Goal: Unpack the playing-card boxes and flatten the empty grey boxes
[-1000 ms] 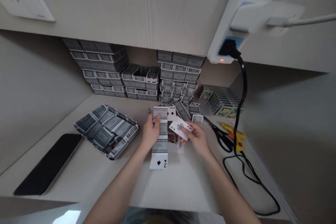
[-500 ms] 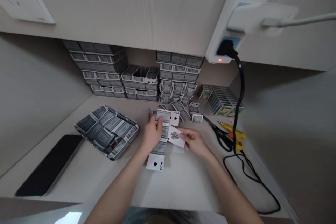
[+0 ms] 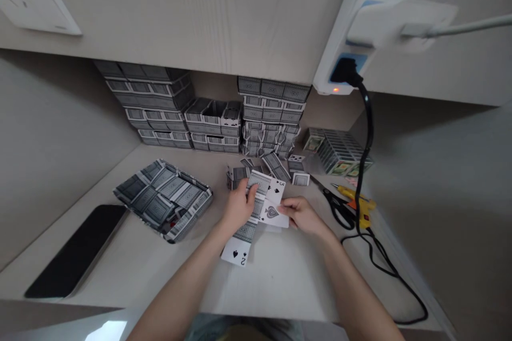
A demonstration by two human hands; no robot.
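My left hand (image 3: pixel 240 203) is closed around the upper part of a strip of joined playing cards (image 3: pixel 245 230), its thumb lying on the patterned backs. The strip slants down toward me and ends in a face-up two of spades (image 3: pixel 236 253). From its right side sticks out a three of spades (image 3: pixel 277 189). Below that, my right hand (image 3: pixel 301 216) pinches the right edge of an ace of spades (image 3: pixel 274 214), whose left edge meets the strip. Loose cards (image 3: pixel 276 167) lie just beyond my hands.
A tray built of cards (image 3: pixel 162 200) and a black phone (image 3: pixel 76 250) lie at left. Stacked card boxes (image 3: pixel 274 109) line the back. At right are card packs (image 3: pixel 340 152), scissors (image 3: pixel 338 208), a yellow glue gun (image 3: pixel 362 208) and its black cable (image 3: pixel 364 154).
The strip has shifted slightly right and tilted, with both hands moving right along with it. The ace has turned straighter and sits closer against the strip, below the three.
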